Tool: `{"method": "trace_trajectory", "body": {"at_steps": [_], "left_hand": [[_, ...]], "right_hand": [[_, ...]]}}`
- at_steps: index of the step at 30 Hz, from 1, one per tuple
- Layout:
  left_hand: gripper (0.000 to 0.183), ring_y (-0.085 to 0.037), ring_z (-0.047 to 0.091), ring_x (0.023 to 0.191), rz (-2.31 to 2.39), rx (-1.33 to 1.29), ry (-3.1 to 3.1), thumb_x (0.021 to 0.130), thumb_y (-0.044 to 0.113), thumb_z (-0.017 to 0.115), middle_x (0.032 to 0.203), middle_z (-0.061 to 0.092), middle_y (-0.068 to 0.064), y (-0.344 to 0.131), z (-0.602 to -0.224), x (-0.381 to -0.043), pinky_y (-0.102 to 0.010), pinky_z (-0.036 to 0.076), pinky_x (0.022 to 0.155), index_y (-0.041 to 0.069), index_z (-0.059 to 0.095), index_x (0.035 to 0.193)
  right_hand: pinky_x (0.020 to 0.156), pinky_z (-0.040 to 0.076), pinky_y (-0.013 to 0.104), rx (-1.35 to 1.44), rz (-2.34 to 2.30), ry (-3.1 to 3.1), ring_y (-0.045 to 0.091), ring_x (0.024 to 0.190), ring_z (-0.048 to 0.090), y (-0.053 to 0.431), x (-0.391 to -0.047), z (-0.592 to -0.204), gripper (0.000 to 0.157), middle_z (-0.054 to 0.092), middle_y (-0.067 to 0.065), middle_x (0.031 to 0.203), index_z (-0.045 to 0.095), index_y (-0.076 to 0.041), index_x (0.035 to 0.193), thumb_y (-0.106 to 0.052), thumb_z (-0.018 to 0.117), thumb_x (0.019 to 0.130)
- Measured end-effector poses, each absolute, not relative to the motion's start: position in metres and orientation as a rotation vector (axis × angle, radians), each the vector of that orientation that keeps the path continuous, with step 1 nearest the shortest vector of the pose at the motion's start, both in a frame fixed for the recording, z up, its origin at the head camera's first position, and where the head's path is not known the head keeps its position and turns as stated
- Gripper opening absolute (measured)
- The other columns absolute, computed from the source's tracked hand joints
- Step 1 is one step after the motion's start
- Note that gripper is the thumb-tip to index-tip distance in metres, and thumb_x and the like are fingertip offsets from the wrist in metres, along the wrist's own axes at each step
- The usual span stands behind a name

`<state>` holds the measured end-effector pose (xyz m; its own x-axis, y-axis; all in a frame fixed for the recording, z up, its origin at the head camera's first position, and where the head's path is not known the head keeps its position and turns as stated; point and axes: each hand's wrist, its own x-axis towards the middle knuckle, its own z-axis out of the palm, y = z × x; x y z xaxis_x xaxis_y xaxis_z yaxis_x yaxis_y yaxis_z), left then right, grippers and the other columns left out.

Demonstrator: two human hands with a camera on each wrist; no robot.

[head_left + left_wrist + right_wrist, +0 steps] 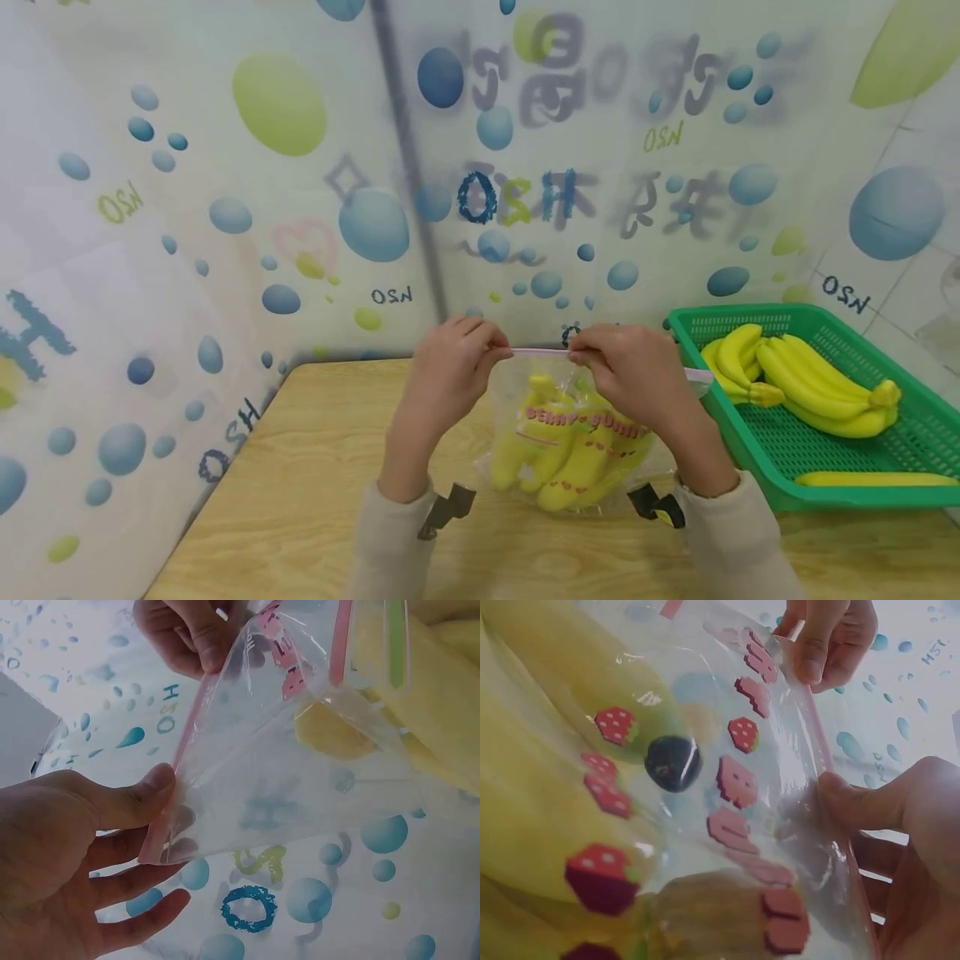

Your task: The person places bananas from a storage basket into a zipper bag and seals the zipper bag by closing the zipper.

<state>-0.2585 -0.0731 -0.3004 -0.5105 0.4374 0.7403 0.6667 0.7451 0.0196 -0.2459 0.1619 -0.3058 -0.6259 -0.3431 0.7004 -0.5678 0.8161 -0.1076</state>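
A clear zip bag [525,492] with pink printed letters and a pink zip strip stands on the wooden table. Yellow bananas [577,467] fill its lower part. My left hand [453,367] pinches the left end of the strip between thumb and fingers; the left wrist view shows the thumb on the near face. Farther right along the same strip, my right hand [637,367] pinches it with thumb and fingertips. A stretch of pink strip [540,351] runs between both hands, and its right end sticks out past my right hand.
To the right, a green plastic basket [750,310] holds two bunches of bananas [825,383] and a single banana [877,479] by its near wall. A sheet [300,208] printed with bubbles hangs behind the wooden table [315,467].
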Motion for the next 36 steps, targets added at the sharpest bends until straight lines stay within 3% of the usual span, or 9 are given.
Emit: {"method": "trace_trajectory", "body": {"at_steps": [6, 12, 22, 36], "left_hand": [[0.008, -0.012, 0.056, 0.072, -0.376, -0.824, -2.205, 0.090, 0.024, 0.067, 0.080, 0.062, 0.006, -0.074, -0.300, -0.257, -0.026, 0.045, 0.062, 0.018, 0.066, 0.086], [0.008, -0.014, 0.058, 0.072, -0.304, -0.803, -2.202, 0.091, 0.024, 0.067, 0.082, 0.063, 0.005, -0.070, -0.300, -0.255, -0.029, 0.048, 0.064, 0.017, 0.067, 0.087], [0.009, -0.013, 0.060, 0.073, -0.249, -0.819, -2.176, 0.092, 0.023, 0.066, 0.084, 0.062, 0.004, -0.055, -0.302, -0.250, -0.024, 0.050, 0.066, 0.016, 0.067, 0.088], [0.010, -0.013, 0.061, 0.076, -0.300, -0.798, -2.117, 0.091, 0.029, 0.066, 0.083, 0.064, 0.007, -0.077, -0.307, -0.244, -0.029, 0.047, 0.066, 0.020, 0.067, 0.088]], "right_hand": [[0.055, 0.044, 0.027, 0.694, 0.466, -2.331, 0.009, 0.060, 0.057, 0.161, -0.246, -0.306, 0.009, 0.069, -0.006, 0.077, 0.073, -0.019, 0.089, -0.027, 0.068, 0.089], [0.062, 0.051, 0.030, 0.739, 0.539, -2.350, 0.010, 0.072, 0.065, 0.159, -0.247, -0.308, 0.017, 0.072, -0.005, 0.086, 0.073, -0.018, 0.096, -0.033, 0.068, 0.089], [0.053, 0.040, 0.022, 0.768, 0.542, -2.295, 0.004, 0.057, 0.048, 0.149, -0.248, -0.310, 0.008, 0.066, -0.009, 0.076, 0.073, -0.019, 0.090, -0.026, 0.069, 0.089], [0.052, 0.039, 0.021, 0.806, 0.518, -2.260, 0.001, 0.056, 0.049, 0.148, -0.247, -0.311, 0.005, 0.067, -0.009, 0.075, 0.072, -0.021, 0.087, -0.025, 0.070, 0.087]]}}
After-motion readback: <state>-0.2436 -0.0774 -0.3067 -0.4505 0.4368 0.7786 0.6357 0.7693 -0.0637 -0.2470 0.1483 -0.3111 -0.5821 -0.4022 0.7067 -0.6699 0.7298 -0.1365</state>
